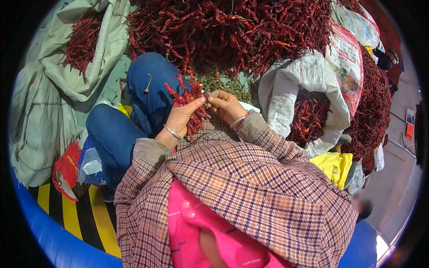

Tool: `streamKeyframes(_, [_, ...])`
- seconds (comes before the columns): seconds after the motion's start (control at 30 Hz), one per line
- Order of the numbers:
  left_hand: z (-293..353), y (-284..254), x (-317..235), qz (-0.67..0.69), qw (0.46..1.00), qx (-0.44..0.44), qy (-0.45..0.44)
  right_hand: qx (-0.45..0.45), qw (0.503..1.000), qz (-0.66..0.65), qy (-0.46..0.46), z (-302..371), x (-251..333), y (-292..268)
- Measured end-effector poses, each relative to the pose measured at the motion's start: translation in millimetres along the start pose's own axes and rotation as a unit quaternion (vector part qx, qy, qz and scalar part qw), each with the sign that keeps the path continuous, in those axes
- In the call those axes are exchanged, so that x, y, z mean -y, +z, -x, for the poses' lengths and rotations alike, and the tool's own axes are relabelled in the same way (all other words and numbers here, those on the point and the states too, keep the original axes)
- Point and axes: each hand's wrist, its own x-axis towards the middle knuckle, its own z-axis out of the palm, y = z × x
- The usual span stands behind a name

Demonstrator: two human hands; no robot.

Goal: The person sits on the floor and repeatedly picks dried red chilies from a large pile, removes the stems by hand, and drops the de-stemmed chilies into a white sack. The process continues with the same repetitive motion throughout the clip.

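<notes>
A bunch of dried red chillies is gripped in my left hand, its tips fanning out above and below my fist. Right beside it, my right hand pinches with thumb and forefinger at the bunch's edge, by the stem ends. What sits between those fingertips is too small to make out. Both hands are over my lap, close to my raised knee in blue trousers. One loose pale stem lies on that knee. Just beyond my hands is a patch of greenish-brown stems.
A large heap of dried chillies spreads across the far side. An open white woven sack with chillies stands at right, a pale sack at left. A yellow bag lies near right; a red bag lies near left.
</notes>
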Motion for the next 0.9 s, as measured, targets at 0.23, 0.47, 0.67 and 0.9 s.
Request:
streamKeyframes(0.23, [2, 5, 2, -0.061, 0.996, -0.013, 0.057, 0.038, 0.97, 0.155, -0.185, 4, 5, 10])
streamKeyframes(0.47, [-1, 0, 8, -0.1, 0.992, 0.001, 0.074, -0.04, 0.852, 0.441, -0.28, 11, 15, 20])
streamKeyframes(0.67, [2, 3, 5, -0.114, 0.991, 0.026, 0.063, -0.03, 0.849, 0.45, -0.276, 15, 25, 22])
streamKeyframes(0.9, [13, 2, -7, -0.082, 0.991, 0.098, 0.025, -0.065, 0.992, -0.105, -0.024, 3, 0, 15])
